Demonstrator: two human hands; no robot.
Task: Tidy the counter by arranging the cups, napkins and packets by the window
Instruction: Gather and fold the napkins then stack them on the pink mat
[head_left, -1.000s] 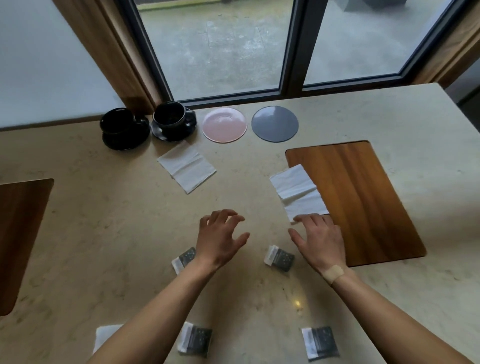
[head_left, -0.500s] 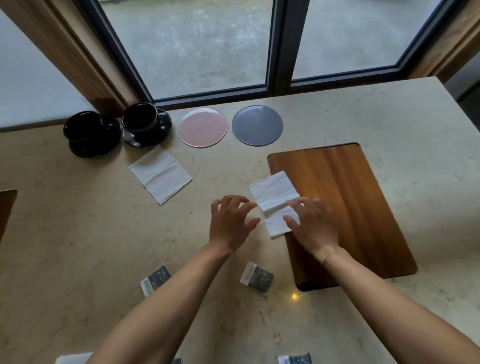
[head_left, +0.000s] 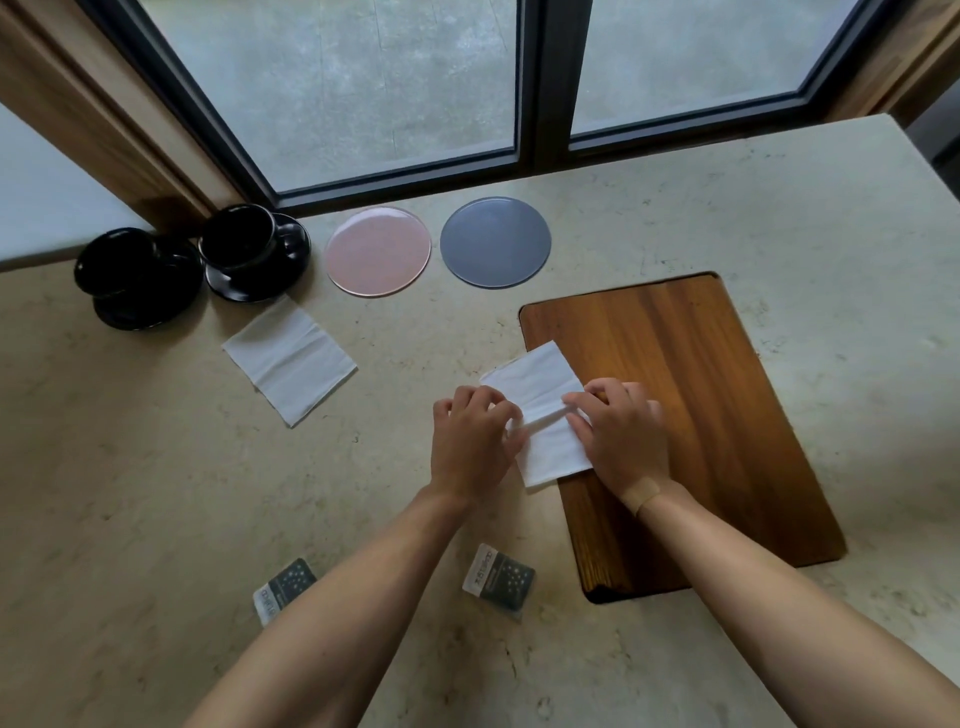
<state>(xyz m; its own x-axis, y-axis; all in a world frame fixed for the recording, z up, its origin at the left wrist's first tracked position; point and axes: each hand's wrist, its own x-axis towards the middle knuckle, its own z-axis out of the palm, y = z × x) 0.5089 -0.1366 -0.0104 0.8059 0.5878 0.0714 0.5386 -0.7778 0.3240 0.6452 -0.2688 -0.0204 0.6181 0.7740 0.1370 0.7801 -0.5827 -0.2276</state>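
Observation:
A white napkin (head_left: 540, 400) lies half on the wooden board (head_left: 696, 415), half on the counter. My left hand (head_left: 475, 441) pinches its left edge and my right hand (head_left: 621, 431) pinches its right side; a fold ridge rises between them. A second white napkin (head_left: 288, 358) lies flat to the left. Two black cups on black saucers stand by the window at left, one (head_left: 239, 241) beside the other (head_left: 117, 267). Two dark packets lie near me, one (head_left: 498, 579) between my forearms and one (head_left: 283, 590) left of my left arm.
A pink round coaster (head_left: 378, 251) and a grey round coaster (head_left: 495, 241) lie side by side below the window frame (head_left: 543, 104). The beige stone counter (head_left: 130, 493) stretches left and near. Its right edge drops off at the far right.
Both hands moved forward onto the napkin at the board's edge and closed on it, the left reaching its left side. The view shifted forward, so the nearest packets left the frame.

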